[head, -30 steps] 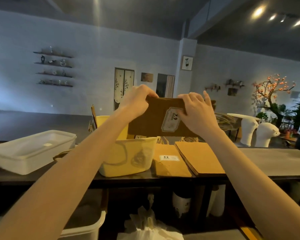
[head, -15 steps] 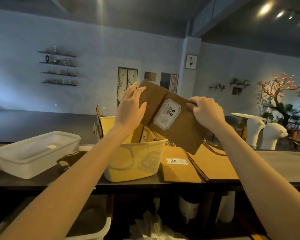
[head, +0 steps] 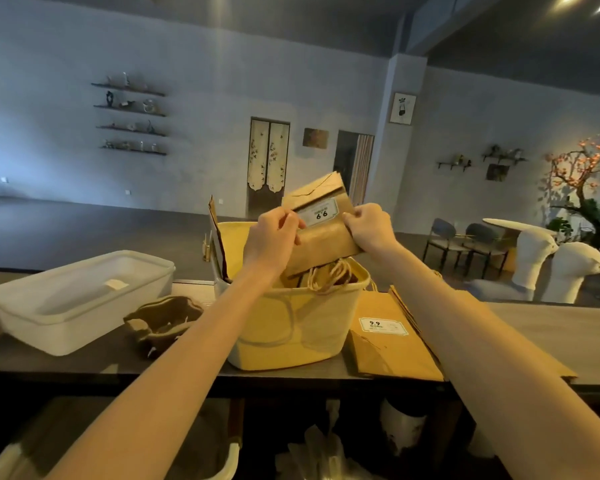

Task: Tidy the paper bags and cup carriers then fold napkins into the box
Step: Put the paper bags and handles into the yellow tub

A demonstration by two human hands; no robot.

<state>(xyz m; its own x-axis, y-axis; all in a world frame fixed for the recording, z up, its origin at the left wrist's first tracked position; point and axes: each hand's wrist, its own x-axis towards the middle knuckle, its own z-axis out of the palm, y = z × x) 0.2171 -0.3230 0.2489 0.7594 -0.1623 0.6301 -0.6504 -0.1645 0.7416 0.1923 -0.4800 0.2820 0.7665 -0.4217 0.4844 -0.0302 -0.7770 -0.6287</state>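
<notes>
The left hand (head: 274, 237) and the right hand (head: 369, 227) both grasp a folded brown paper bag (head: 323, 233), directly above the yellow plastic bin (head: 291, 327).

I see a dark surface (head: 551, 327). On it, from the left: a lidded white plastic container (head: 80, 299), a crumpled brown cup carrier (head: 163, 323), a yellow bin (head: 291, 327), then flat kraft paper bags (head: 388, 344) just beside the bin.

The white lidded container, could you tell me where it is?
The white lidded container sits on the counter's left side, left of the yellow bin.
</notes>
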